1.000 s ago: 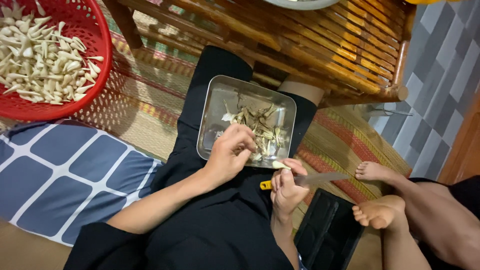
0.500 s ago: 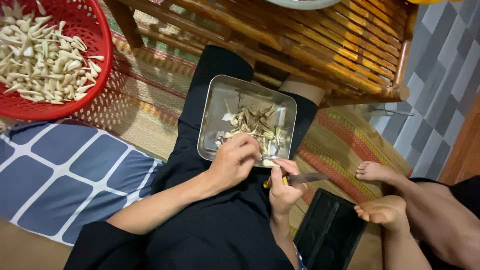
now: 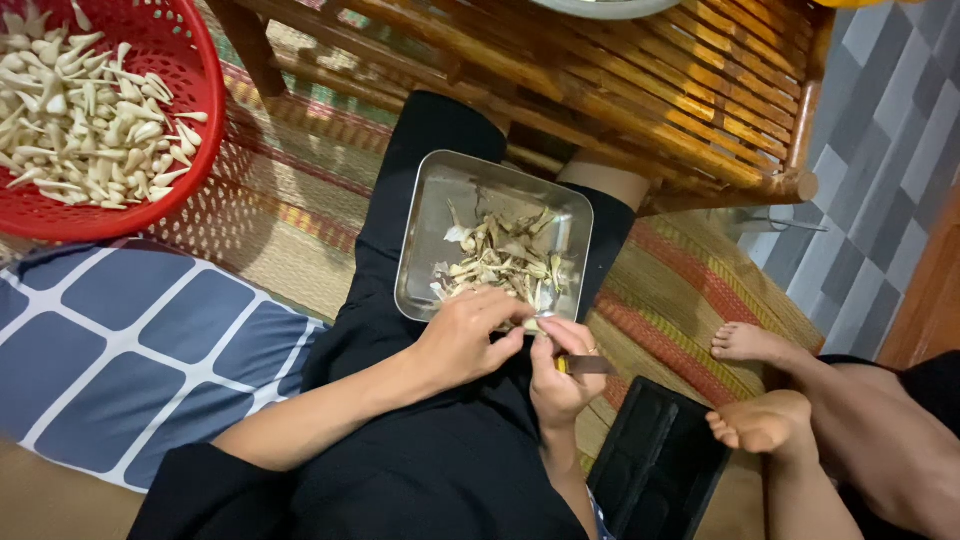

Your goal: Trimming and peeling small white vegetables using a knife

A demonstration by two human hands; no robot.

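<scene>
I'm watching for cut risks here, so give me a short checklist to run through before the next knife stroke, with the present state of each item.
1. Right hand grips the small yellow-handled knife: ok.
2. Left hand steadies the small pale piece being trimmed: ok.
3. Left fingertips clear of the blade edge: cannot tell, the hands are pressed together.
4. Rectangular metal tray rests level on the lap beneath the hands: ok.
5. Another person's bare feet apart from the knife: ok.
6. Red plastic basket of pale peeled pieces is beside the left arm: ok.
</scene>
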